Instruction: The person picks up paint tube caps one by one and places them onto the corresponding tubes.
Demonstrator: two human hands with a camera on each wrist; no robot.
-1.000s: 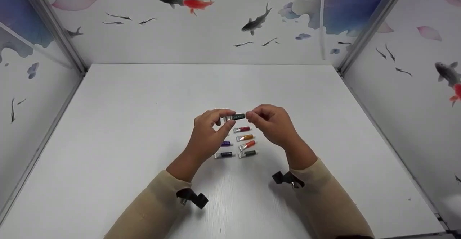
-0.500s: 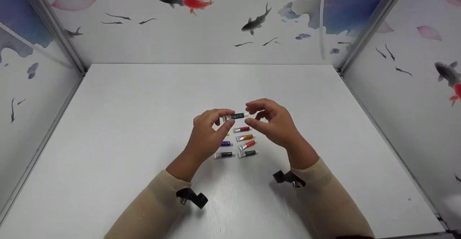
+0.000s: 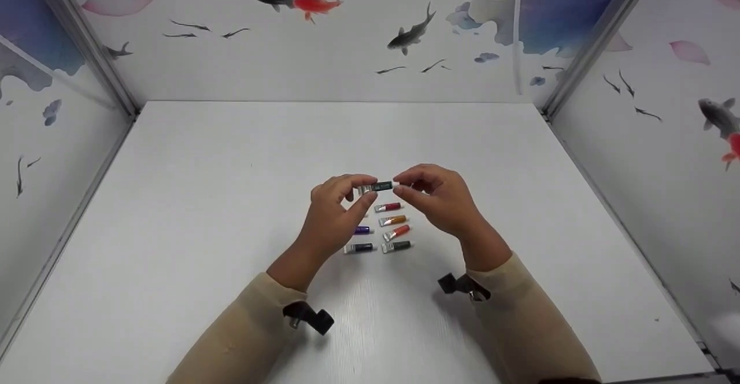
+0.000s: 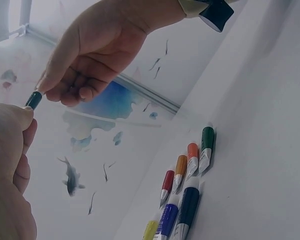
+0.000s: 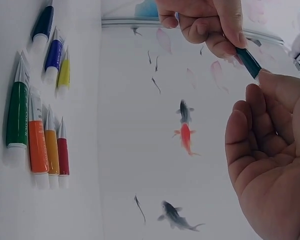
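A small dark green paint tube (image 3: 383,186) is held level above the table. My left hand (image 3: 336,215) grips its silver crimped end between thumb and fingers. At the other end, my right hand (image 3: 438,200) pinches the white cap with thumb and forefinger, hiding most of it. The right wrist view shows the tube's dark body (image 5: 248,62) running between the two hands. Below them on the table lie a red tube (image 3: 388,207), an ochre tube (image 3: 393,221), an orange tube (image 3: 397,233) and a green tube (image 3: 397,247) in one column.
Left of that column lie a dark blue tube (image 3: 359,248) and a violet-blue tube (image 3: 363,230). A yellow tube (image 4: 150,230) beside them is mostly hidden by my left hand in the head view. Printed panels (image 3: 347,72) wall in the white table (image 3: 231,152).
My right thumb and fingers were together at the cap, then spread apart and showed the white cap. Now they pinch it again. The left hand and tube have stayed nearly still.
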